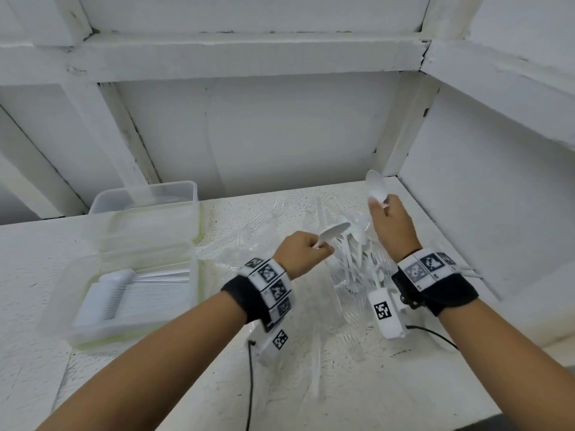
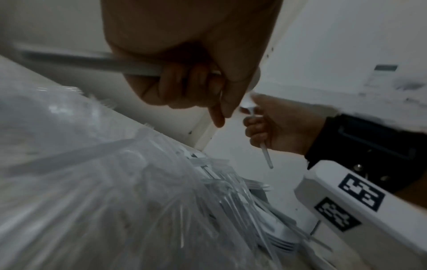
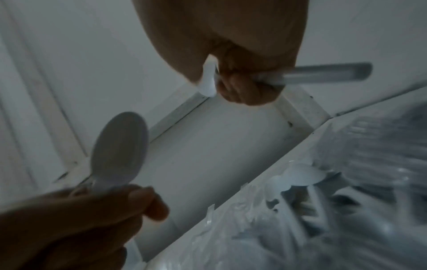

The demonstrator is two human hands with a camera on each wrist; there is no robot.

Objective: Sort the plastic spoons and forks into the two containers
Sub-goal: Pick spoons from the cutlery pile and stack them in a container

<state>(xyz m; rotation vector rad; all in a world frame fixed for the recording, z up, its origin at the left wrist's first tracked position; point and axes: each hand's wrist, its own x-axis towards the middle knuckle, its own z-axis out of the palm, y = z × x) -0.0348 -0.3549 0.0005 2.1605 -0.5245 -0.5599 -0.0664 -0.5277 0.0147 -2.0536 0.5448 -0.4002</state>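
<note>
Gripping a white plastic spoon (image 1: 334, 232) by its handle, the person's left hand (image 1: 300, 253) is curled in a fist above the white table (image 1: 311, 384), with the spoon's bowl pointing up and to the right. In the left wrist view the fingers (image 2: 184, 82) wrap round the handle, which sticks out to the left of the fist. The right hand (image 1: 393, 225) is raised higher and further back, its fingers closed round the handle of a second white spoon (image 1: 376, 185) whose bowl stands upright above the thumb. In the right wrist view that handle juts out to the right of the closed fingers (image 3: 240, 87).

Between and below the two hands lies a pile of cutlery (image 1: 357, 259), white spoons mixed with clear forks, resting on a crinkled clear plastic bag (image 1: 342, 306). A few loose clear forks (image 1: 258, 219) lie on the table just behind the pile.

At the left of the table stand two clear containers with greenish rims. The near container (image 1: 62, 306) holds a neat row of white cutlery lying side by side; whether these are spoons or forks cannot be told. The far container (image 1: 193, 194) sits just behind it, and its contents cannot be made out. Both wrists wear black bands with printed marker tags.
</note>
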